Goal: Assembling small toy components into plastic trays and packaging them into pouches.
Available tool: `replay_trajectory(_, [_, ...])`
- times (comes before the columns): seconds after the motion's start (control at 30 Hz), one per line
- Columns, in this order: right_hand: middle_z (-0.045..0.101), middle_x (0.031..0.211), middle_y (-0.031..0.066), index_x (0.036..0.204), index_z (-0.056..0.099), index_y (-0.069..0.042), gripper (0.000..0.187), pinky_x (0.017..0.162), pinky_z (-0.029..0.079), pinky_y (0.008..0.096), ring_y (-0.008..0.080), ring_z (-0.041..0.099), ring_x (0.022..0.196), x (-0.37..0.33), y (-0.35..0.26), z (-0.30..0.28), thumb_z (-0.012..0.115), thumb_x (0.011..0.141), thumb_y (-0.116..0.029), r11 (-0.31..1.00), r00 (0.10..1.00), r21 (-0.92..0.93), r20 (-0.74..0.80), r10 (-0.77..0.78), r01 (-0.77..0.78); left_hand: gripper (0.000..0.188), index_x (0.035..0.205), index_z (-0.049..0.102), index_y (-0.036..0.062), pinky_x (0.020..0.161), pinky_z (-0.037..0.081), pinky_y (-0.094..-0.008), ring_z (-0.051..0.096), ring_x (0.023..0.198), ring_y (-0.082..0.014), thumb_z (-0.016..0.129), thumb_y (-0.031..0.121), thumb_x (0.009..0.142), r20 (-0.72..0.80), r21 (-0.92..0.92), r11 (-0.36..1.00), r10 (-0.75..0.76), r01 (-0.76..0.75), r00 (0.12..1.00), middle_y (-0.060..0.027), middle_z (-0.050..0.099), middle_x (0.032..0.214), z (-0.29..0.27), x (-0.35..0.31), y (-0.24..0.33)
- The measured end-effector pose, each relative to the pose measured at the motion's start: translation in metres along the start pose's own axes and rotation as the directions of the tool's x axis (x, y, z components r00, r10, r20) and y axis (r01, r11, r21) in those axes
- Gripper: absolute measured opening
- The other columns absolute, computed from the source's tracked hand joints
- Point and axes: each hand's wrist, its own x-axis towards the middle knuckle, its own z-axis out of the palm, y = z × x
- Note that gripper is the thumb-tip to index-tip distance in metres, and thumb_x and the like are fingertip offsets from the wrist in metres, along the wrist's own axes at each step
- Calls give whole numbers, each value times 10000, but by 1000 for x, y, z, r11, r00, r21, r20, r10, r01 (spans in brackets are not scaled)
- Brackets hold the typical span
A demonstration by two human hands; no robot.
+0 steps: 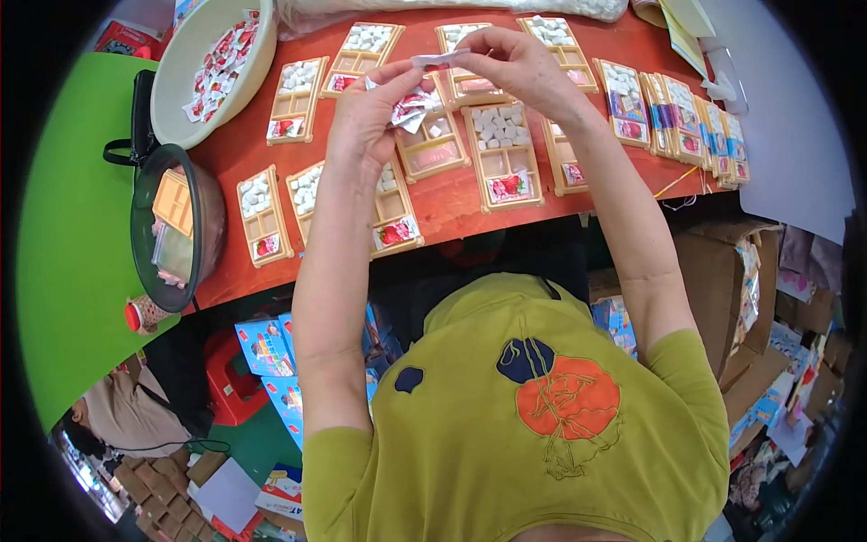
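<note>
Over the red table, my left hand (363, 117) is closed round several small white-and-red packets (412, 110). Between the fingertips of both hands a narrow white packet (439, 60) is stretched; my right hand (524, 77) pinches its right end. Beneath my hands lies a tan compartment tray (435, 169) with a pink piece in its lower section, partly hidden by my left hand. Beside it, another tray (481, 165) holds white cube-shaped pieces (499, 126) and a packet with a strawberry picture (508, 186). Similar filled trays stand around, some partly hidden by my arms.
A cream basin (163, 99) of packets stands at the far left. Nearer, a dark bowl (137, 226) contains trays and plastic pieces. Stacked wrapped trays (677, 113) line the right end of the red table (361, 163). Cardboard boxes (713, 271) sit lower right; a person crouches lower left.
</note>
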Motion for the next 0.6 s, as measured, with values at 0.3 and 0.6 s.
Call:
replay_trajectory(0.3, [638,844,5,1039,692,-50,131,606,466,235,92,568,691,-33,17,-16,672,933,-125,866,942,-379,59,-330,327,294,1089,583,-78,374,391,-166,654,638,-173,681,152,936,67,-282,951,-113,127,991,-189,688,945,-53,-2,13])
replay_trajectory(0.6, [590,985,63,1026,619,-104,190,697,542,386,247,650,870,-59,7,32,640,837,-98,418,738,-624,437,-515,661,293,1103,594,-39,459,474,-214,669,749,-207,732,103,888,2,-463,881,-106,95,994,-210,691,1011,-51,-19,2])
